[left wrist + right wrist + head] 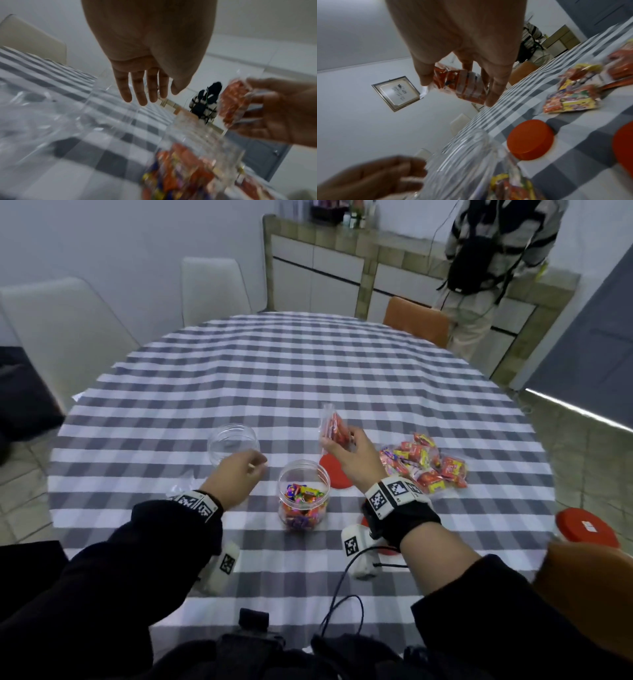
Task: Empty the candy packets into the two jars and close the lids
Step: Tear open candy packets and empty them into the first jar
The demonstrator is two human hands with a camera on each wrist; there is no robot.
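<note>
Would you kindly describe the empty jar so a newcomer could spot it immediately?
On the checked tablecloth, look just beyond the left hand. The empty jar stands there, clear and lidless. Unlike the nearer jar, it holds no candy.

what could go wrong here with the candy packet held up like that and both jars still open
The right hand pinches the candy packet above the bare tablecloth, not over either jar, so candy released now would probably scatter. The empty jar is light; the left hand beside it could tip it. Both red lids are off, so a knock to the part-filled jar may spill candy.
</note>
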